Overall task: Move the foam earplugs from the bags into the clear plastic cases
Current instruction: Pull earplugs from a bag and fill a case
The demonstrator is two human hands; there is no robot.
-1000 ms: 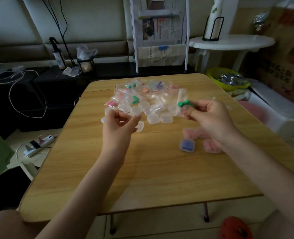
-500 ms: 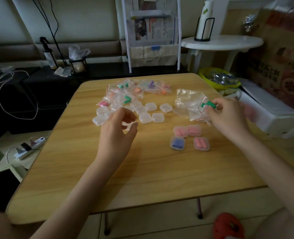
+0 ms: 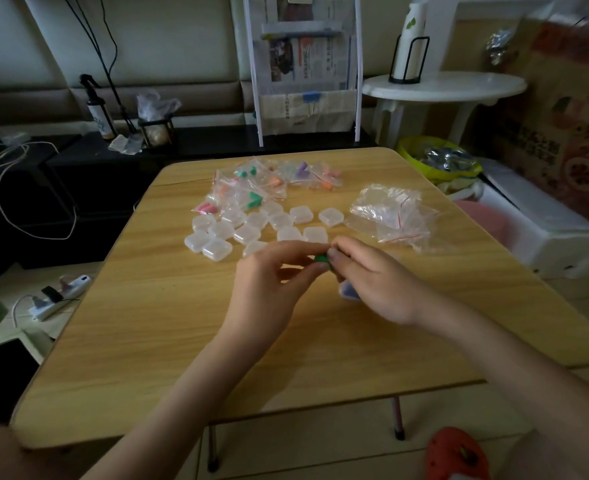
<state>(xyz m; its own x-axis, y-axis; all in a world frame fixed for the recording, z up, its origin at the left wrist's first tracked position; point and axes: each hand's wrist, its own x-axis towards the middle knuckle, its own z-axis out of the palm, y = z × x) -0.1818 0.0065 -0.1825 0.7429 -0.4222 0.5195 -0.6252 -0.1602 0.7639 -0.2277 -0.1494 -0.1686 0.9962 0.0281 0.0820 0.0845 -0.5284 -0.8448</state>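
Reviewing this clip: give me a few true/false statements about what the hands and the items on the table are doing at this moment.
1. Both hands meet over the table, pinching green earplugs. True: left hand, right hand.
2. The empty clear bags lie left of the cases. False: they lie to the right.
3. Bags with earplugs inside sit at the far side of the wooden table. True.
4. All the clear plastic cases are stacked in one tower. False: they lie spread flat in a loose cluster.
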